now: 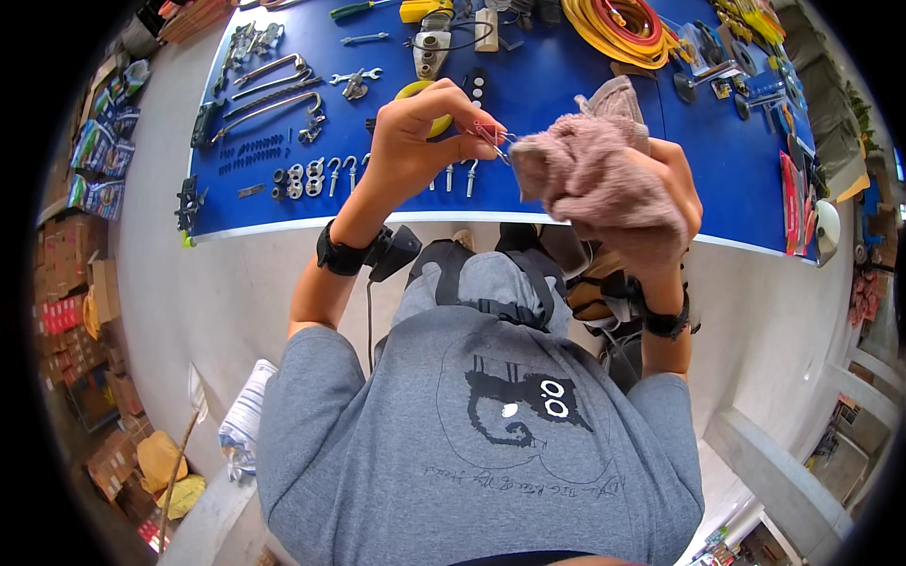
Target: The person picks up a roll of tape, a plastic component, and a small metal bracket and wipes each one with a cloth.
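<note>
Above the table's near edge, my left hand [417, 134] pinches a small red clip with wire handles [485, 130], which looks like a binder clip, between thumb and fingertips. My right hand [672, 184] grips a crumpled dusty-pink cloth [587, 163]. The cloth's left end meets or overlaps the clip's wire handles; whether they touch, I cannot tell. Most of my right fingers are hidden behind the cloth. Partly behind my left hand lies a yellow ring-shaped roll [440, 126].
Across the blue table [545, 85] lie hook bolts [471, 178], an open-end wrench [357, 74], curved metal rods [272, 113] and a power tool with a yellow body [428, 39]. A yellow hose coil [616, 32] sits farther back. Packaged tools [796, 201] line the right edge.
</note>
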### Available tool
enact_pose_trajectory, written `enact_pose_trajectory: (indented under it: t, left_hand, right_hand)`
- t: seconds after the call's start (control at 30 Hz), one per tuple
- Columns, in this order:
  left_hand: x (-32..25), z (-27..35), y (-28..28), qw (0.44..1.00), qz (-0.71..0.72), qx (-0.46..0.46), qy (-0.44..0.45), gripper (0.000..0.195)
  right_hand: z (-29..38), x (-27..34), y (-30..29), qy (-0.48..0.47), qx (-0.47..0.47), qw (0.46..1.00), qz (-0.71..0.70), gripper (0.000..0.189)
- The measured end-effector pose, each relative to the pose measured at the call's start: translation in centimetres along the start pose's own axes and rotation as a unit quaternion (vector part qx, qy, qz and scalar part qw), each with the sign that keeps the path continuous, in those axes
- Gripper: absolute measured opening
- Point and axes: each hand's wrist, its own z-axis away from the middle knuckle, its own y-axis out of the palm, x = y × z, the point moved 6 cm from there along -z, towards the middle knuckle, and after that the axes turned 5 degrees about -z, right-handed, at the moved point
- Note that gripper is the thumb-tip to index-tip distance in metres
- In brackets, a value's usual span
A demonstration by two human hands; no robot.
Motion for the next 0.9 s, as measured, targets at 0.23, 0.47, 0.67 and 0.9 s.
enact_pose_trajectory:
  t: [0.23, 0.47, 0.67, 0.9]
  left_hand:
    - [-0.1, -0.6, 1.0, 0.997, -0.072, 0.012, -0.012, 0.023]
    - [-0.5, -1.1, 1.8, 0.995, -0.076, -0.066, -0.028, 0.021]
    - [0.2, -1.8, 1.0, 0.993, -0.066, -0.085, -0.040, 0.018]
    - [1.4, -1.0, 3.8, 0.984, -0.138, -0.056, -0.100, 0.021]
  right_hand:
    - [-0.5, -0.2, 1.5, 0.000, 0.020, 1.000, -0.015, 0.049]
    - [0.7, -1.1, 4.1, -0.033, 0.075, 0.996, -0.021, 0.045]
    - [1.9, -4.8, 4.2, 0.092, 0.052, 0.984, -0.141, 0.034]
    - [3.2, -6.5, 3.8, 0.296, -0.089, 0.822, -0.478, 0.033]
